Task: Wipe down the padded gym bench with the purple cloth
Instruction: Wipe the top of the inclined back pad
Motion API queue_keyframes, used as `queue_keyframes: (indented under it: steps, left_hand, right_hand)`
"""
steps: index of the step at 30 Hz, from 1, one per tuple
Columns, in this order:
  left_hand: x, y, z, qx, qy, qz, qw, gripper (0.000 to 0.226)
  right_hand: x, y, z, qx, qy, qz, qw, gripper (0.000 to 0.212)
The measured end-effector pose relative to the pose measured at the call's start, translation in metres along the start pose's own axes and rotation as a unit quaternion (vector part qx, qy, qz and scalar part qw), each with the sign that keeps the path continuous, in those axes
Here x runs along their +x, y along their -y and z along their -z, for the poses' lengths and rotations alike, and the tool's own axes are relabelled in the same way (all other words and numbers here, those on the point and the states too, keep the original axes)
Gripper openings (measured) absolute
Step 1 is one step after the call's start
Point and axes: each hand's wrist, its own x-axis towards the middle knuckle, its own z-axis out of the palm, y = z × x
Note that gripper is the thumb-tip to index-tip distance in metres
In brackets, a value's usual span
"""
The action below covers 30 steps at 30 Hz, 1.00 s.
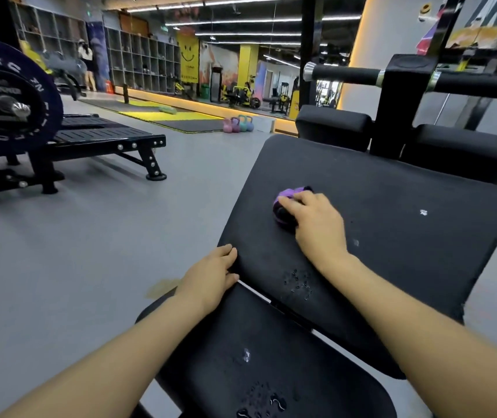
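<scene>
— Gym floor all round, grey and smooth; what about the surface itself?

— Black padded bench (392, 224), matte and slightly grained, split into two pads that run away from the person toward the rack.

— Where's the purple cloth (286, 206)?

— Bunched into a ball on the far pad, under the right hand (313, 218), whose fingers curl over it and press it down.

— And the left hand (214, 276)?

— Resting with relaxed fingers on the far pad's near-left corner, holding nothing.

— What decides the next stroke?

— Water droplets (298, 282) lie nearer the person than the cloth, beside the right wrist, with more on the near pad. I'd judge the right hand should draw the cloth back along the bench's length.
</scene>
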Motion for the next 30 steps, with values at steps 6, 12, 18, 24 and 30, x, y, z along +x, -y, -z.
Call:
queue_keyframes:
  steps: [6, 12, 18, 24, 30]
  left_hand:
    - [0.003, 0.001, -0.003, -0.003, 0.019, 0.001, 1.000, 0.056]
    - [0.006, 0.003, -0.006, -0.011, 0.022, 0.004, 1.000, 0.057]
    - [0.007, 0.004, -0.005, 0.014, 0.029, 0.007, 0.999, 0.057]
    - [0.005, 0.002, -0.001, 0.009, 0.043, 0.013, 0.999, 0.058]
    - [0.007, 0.000, -0.005, 0.019, 0.050, 0.027, 0.998, 0.056]
  right_hand:
    - [-0.005, -0.007, 0.009, 0.003, 0.085, 0.136, 0.987, 0.054]
    - [0.065, -0.020, -0.002, -0.060, 0.003, -0.044, 0.997, 0.043]
    - [0.024, 0.027, -0.021, -0.002, 0.084, 0.082, 0.993, 0.042]
    - [-0.007, -0.021, 0.030, -0.026, 0.155, 0.162, 0.974, 0.053]
    - [0.009, -0.054, 0.032, -0.020, 0.017, -0.007, 1.000, 0.034]
